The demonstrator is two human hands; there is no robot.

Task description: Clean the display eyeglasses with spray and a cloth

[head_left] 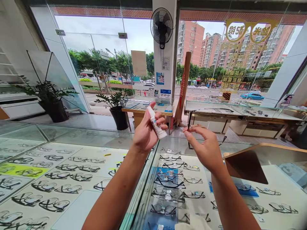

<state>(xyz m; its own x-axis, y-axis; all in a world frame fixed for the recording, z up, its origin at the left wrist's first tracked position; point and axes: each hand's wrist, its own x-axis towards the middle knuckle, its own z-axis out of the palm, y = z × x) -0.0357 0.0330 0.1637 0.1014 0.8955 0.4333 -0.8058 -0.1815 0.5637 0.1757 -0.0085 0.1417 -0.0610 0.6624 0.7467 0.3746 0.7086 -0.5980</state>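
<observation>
My left hand (pixel 145 133) is closed around a small white spray bottle (pixel 158 129), which is tilted with its nozzle toward the upper left and print on its side. To the right, my right hand (pixel 205 145) pinches a dark-rimmed pair of eyeglasses (pixel 189 120) between thumb and fingers. One thin temple arm of the eyeglasses stretches to the right above the hand, and another curved tip shows beside the wrist. My fingers hide part of the frame. The bottle and the eyeglasses are apart, both held above the glass counter.
Below my hands is a glass display counter (pixel 91 136) with rows of eyeglasses (pixel 168 194) inside. A wooden-edged brown board (pixel 247 164) stands on the right. A pale cloth (pixel 193 222) lies at the bottom edge. Beyond are potted plants (pixel 119 117) and further display tables.
</observation>
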